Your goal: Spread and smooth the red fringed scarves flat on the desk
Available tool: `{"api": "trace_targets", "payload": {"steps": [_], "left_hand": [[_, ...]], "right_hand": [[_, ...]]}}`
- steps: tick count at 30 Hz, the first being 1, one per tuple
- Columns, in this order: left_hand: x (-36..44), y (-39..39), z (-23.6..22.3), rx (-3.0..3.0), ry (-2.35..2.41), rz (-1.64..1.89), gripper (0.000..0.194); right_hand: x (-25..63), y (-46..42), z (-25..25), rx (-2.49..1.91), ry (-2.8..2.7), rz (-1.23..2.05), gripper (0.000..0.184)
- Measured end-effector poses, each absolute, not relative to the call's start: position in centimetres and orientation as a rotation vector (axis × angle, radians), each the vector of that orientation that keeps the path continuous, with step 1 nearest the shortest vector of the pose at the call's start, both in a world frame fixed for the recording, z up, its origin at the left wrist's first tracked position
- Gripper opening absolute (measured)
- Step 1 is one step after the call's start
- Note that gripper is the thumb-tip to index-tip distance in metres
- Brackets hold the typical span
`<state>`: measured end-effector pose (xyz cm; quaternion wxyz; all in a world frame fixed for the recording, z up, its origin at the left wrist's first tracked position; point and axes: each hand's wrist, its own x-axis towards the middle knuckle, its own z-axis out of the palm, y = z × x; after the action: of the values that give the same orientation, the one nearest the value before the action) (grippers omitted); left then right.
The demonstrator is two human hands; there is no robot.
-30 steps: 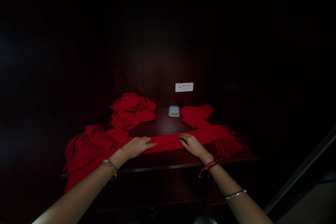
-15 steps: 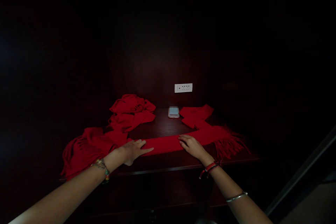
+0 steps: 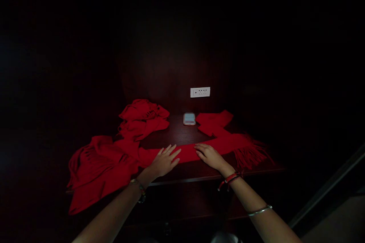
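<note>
A red fringed scarf (image 3: 188, 153) lies in a long flat strip across the front of a dark wooden shelf (image 3: 182, 136). Its tasselled end spreads out at the right. My left hand (image 3: 165, 160) rests on the strip near its middle, fingers spread. Farther right, my right hand (image 3: 209, 156) lies on the same strip with its fingers stretched out flat. To the left is a bunched heap of red fringed cloth (image 3: 99, 163), one flap hanging over the shelf's front edge. Whether this heap joins the strip I cannot tell.
Behind the heap sits a crumpled red cloth pile (image 3: 144, 119). Another folded red piece (image 3: 215, 121) lies at the back right. A small device with a lit screen (image 3: 189, 119) stands between them, below a white power socket (image 3: 200, 92) on the dark back wall.
My left hand has slid right along the strip, closer to my right hand, its fingers now more spread. My right hand stays put. The flap at the left front now shows.
</note>
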<state>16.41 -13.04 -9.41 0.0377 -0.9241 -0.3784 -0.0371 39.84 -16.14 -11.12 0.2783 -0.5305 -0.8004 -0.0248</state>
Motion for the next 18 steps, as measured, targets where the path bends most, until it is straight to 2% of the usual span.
{"api": "trace_targets", "payload": {"steps": [11,18], "left_hand": [[14.0,-13.4,-7.8,-2.883,-1.419,0.126,0.046],[17.9,-11.8,-7.2,-2.971,-1.259,-0.066,0.05]], "right_hand": [[39.8,-16.4,-10.8,-1.451,-2.168,-0.084,0.035],[40.0,-17.0,-10.2,-1.432,-2.151,-0.077,0.037]]}}
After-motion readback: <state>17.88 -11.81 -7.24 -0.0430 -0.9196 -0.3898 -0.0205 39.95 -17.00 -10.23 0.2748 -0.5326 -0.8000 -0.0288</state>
